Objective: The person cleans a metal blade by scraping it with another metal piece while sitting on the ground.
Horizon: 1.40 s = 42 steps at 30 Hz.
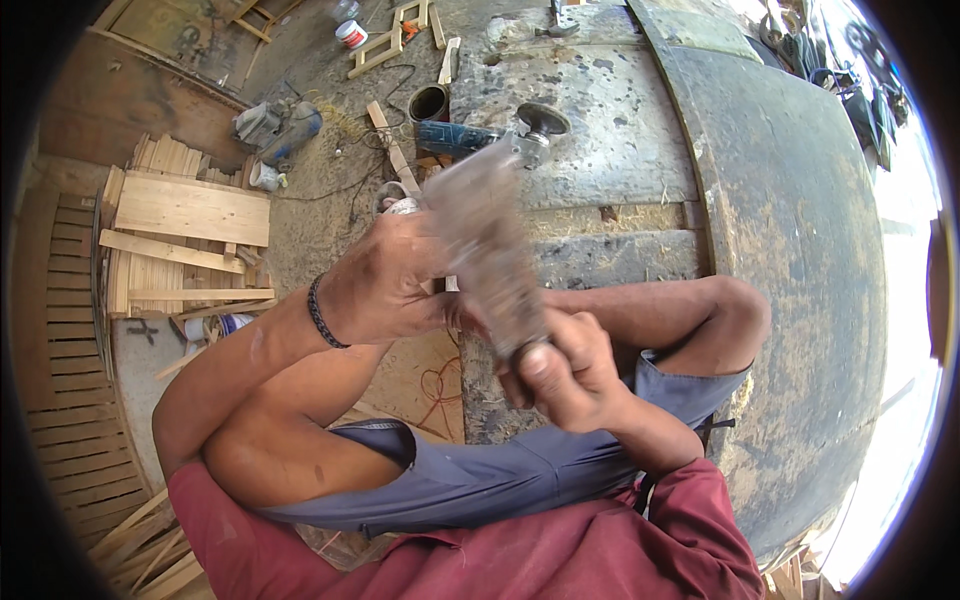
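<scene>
My right hand [572,378] is closed round the near end of a broad, flat, worn metal blade [490,240], smeared by motion. The blade widens away from me and slants up to the left, in front of my left hand. My left hand [385,275], with a dark braided band at its wrist, is bent closed beside the blade. A whitish bit [403,206] shows at its far side; what the fingers hold is mostly hidden by the blade. Just beyond the blade tip lies a blue angle grinder [455,138] with a round disc [543,119].
I sit cross-legged on a stained workbench [620,130]. A hammer [556,31] lies at its far end. An open can [429,103] stands by the grinder. Stacked boards [190,210] and a grey-blue machine [280,130] are at left. Cables [437,390] trail over the floor.
</scene>
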{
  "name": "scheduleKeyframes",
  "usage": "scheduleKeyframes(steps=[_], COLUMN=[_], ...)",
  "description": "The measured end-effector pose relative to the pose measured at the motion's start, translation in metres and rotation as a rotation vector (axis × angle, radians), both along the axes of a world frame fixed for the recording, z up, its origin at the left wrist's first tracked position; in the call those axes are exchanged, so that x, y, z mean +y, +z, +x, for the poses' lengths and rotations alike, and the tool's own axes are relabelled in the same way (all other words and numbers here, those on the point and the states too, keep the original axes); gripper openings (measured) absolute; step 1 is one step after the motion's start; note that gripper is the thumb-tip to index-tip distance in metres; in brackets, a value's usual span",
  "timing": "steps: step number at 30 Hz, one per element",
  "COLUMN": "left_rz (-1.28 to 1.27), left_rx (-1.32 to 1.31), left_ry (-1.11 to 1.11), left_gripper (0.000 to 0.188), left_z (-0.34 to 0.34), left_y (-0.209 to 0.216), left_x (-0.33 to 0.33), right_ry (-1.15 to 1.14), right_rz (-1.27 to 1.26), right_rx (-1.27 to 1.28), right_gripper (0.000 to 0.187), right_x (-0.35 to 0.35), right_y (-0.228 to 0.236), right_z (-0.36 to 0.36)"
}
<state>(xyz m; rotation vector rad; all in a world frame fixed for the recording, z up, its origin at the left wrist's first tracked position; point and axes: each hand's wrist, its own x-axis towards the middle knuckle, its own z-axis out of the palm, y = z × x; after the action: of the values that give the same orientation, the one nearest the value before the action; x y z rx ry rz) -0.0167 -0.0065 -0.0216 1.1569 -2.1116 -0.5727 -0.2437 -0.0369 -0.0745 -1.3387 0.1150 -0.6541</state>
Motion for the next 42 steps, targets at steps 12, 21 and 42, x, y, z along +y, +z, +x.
scheduleKeyframes(steps=[12, 21, 42], left_rz=[-0.003, -0.061, -0.148], left_rx=[-0.083, -0.130, -0.094], left_ry=[0.033, -0.022, -0.065], left_gripper=[0.036, 0.029, 0.026], left_z=[-0.004, -0.008, -0.011], left_y=[0.016, 0.022, 0.024], left_x=[0.003, -0.002, -0.003], right_ry=[-0.307, -0.481, -0.586], right_rz=[-0.309, -0.591, -0.881], right_rx=[0.020, -0.090, 0.019], right_gripper=[0.040, 0.054, 0.057], right_x=[0.002, -0.001, 0.002], right_y=[0.010, 0.003, 0.008], right_z=[-0.013, -0.004, -0.009])
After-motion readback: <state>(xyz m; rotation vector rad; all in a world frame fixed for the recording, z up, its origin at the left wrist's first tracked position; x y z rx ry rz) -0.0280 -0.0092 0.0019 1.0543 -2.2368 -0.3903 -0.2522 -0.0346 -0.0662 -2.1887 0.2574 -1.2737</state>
